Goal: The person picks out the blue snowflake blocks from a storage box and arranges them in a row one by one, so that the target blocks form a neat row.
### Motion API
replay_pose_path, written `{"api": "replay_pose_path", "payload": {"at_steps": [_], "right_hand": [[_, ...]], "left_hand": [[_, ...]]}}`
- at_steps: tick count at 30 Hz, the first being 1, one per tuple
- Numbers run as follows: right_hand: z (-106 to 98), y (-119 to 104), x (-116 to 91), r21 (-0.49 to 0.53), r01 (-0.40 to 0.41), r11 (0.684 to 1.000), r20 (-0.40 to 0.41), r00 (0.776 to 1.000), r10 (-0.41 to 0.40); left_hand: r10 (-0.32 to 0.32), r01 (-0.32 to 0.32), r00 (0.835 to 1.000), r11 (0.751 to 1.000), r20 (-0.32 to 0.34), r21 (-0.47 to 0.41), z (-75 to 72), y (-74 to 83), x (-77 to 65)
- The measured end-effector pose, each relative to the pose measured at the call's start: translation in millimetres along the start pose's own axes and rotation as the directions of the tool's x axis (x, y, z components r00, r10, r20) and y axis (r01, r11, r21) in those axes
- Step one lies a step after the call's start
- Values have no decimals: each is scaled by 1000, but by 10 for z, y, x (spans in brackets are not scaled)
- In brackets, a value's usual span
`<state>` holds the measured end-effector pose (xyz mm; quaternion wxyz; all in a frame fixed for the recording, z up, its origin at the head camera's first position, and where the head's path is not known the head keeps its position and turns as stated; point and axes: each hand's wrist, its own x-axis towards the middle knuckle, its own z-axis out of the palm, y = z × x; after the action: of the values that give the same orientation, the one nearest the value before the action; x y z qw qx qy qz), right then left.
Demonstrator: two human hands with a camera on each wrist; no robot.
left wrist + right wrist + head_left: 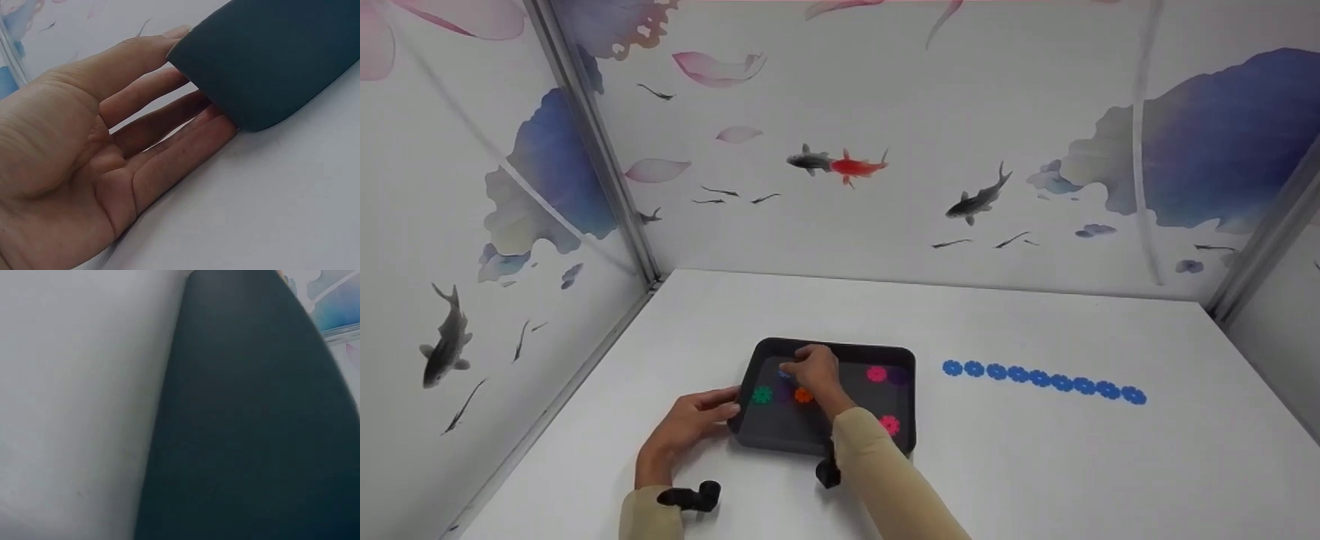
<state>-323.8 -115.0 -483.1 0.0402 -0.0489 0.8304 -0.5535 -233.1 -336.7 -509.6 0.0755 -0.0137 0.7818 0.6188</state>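
Note:
A black tray [825, 442] holds several flower-shaped plastic discs. My left hand [690, 424] touches the tray's left side, its thumb at the rim. In the left wrist view the fingers of the left hand [112, 140] reach fairly straight to the dark wall, their tips partly hidden. My right hand [817, 371] reaches over the tray, thumb and fingertips pinching a blue flower-shaped disc [784, 373] near the back left; the fingers partly cover it. An orange disc [803, 394] lies under that hand, and a green disc [763, 394] nearer the left wall. The tray wall [242, 410] fills the right wrist view.
A slanting row of several blue discs [1039, 378] lies on the white table [1035, 465] right of the tray. Pink discs, one at the back [877, 373], and a dark purple disc [898, 376] lie in the tray's right half. Printed panels [885, 240] enclose the table.

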Motion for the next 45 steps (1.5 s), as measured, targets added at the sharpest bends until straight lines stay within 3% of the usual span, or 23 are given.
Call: {"api": "replay_pose_path", "payload": {"at_steps": [8,18,24,32,37,45], "right_hand": [[20,25,37,-164,100,981,-12,995,-103],[44,47,36,-343,68,937,34,998,-60],[47,59,35,-327,38,944,35,999,-28],[71,54,41,-391,72,918,52,997,-56],[66,53,40,-391,74,917,63,997,-53],[71,60,42,-384,148,912,82,989,-126]], "left_hand": [[-3,3,1000,1000,-8,-3,18,20,12],[9,-9,1000,999,-18,31,16,-12,19],[-9,11,999,998,-35,54,19,-19,9],[5,-2,999,998,-37,59,-1,-26,-11],[13,-12,1000,999,-22,50,-12,-24,-8],[-1,2,999,999,-35,42,4,-11,-13]]}}
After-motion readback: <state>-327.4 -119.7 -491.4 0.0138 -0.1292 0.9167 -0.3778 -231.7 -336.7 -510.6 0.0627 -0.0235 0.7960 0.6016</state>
